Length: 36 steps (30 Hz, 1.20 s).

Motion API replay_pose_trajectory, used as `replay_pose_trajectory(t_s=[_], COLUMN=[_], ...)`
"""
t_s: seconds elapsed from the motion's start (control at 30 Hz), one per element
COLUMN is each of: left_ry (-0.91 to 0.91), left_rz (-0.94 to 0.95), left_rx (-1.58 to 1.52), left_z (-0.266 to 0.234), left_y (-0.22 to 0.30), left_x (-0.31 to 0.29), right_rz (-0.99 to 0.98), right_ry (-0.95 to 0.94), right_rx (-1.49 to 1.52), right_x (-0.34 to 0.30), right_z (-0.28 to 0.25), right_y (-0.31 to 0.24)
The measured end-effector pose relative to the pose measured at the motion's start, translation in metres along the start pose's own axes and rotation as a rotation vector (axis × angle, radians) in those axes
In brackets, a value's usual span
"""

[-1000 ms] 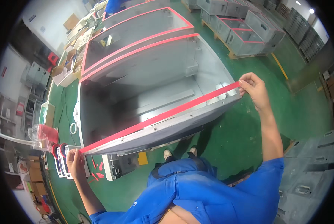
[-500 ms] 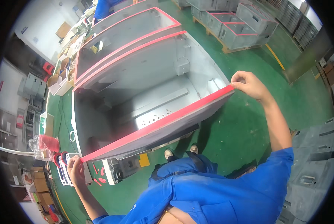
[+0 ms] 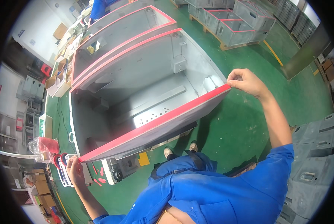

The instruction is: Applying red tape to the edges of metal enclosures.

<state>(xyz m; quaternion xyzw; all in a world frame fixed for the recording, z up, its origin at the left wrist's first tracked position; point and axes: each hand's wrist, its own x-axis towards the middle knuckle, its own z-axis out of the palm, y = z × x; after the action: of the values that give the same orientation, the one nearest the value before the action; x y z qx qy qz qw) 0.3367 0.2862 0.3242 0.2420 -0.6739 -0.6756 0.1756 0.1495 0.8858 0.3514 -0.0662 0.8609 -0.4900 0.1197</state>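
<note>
A large open-topped grey metal box (image 3: 148,69) stands in front of me, tilted in view. Along its near rim lies a red tape strip (image 3: 174,114), stretched from corner to corner. My left hand (image 3: 74,172) pinches the strip's left end at the near left corner. At the near right corner my right hand (image 3: 250,84) has thumb and forefinger closed on the other end. Red also runs along the box's far rim. Small holes and a raised bar show on the inside of the box, and small brackets sit on its walls.
Behind stands another grey box (image 3: 114,48) with red-edged rims. More grey boxes (image 3: 236,35) sit on a pallet at the far right, others (image 3: 314,156) at the near right. Red scraps (image 3: 101,171) lie on the green floor, near red tape rolls (image 3: 58,160). Small-parts cartons (image 3: 57,84) line the left.
The view has shifted slightly, so the box appears a little farther left. Both hands keep their hold on the strip's ends, with almost no movement.
</note>
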Motion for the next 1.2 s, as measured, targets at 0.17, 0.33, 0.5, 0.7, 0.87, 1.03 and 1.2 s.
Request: replay_pose_trajectory(t_s=[0.17, 0.33, 0.5, 0.7, 0.87, 1.03, 1.2], left_ry=[0.013, 0.006, -0.006, 0.028, 0.015, 0.067, 0.054], left_rz=[0.014, 0.025, 0.034, 0.049, 0.054, 0.039, 0.047], left_rx=[-0.002, 0.009, 0.016, 0.023, 0.013, 0.015, 0.007], left_z=[0.0011, -0.0013, 0.0024, 0.0030, 0.0060, 0.0057, 0.0051], left_y=[-0.0019, -0.0036, -0.0022, -0.0034, -0.0030, -0.0047, -0.0052], left_x=[0.0002, 0.0006, -0.0005, -0.0008, -0.0008, -0.0010, -0.0006], right_rz=[0.003, -0.002, -0.001, 0.051, 0.059, 0.058, 0.061], right_ry=[0.003, 0.001, 0.002, 0.006, 0.003, 0.009, 0.009], right_rx=[-0.019, -0.028, -0.021, 0.004, 0.007, 0.003, 0.010], right_x=[0.0007, 0.0011, 0.0000, -0.0006, -0.0004, -0.0002, 0.0007], right_z=[0.0005, 0.0002, 0.0000, 0.0006, -0.0005, 0.0002, -0.0001], right_y=[-0.0005, 0.0011, 0.0016, 0.0000, 0.0006, 0.0008, 0.0016])
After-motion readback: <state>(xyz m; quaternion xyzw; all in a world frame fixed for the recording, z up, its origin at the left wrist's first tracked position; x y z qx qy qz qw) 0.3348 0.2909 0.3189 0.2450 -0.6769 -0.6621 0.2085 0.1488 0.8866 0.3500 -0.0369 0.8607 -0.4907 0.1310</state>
